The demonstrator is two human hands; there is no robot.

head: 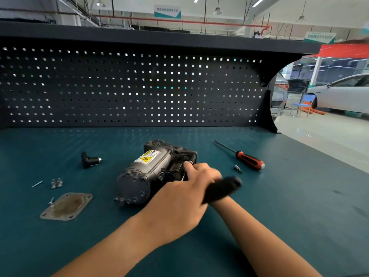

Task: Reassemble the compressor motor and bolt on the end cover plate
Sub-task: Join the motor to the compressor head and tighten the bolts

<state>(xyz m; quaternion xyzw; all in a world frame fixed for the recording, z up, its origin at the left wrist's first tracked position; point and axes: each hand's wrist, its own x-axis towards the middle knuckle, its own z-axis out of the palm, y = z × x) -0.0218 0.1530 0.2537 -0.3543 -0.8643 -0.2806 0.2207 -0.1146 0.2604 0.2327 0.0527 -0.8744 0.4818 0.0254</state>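
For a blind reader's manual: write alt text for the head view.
The left hand and right hand meet over a grey cylindrical metal compressor motor on a teal workbench, a blurred black tool handle between them. A square grey cover plate lies left, a red-and-black screwdriver right.

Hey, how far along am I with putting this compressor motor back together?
Done: the motor sits in one piece on the bench. In hand: your left hand is at its right side, with a blurred black tool handle beside it. Left: the cover plate lies loose at front left with screws nearby, and the black elbow fitting is unattached.
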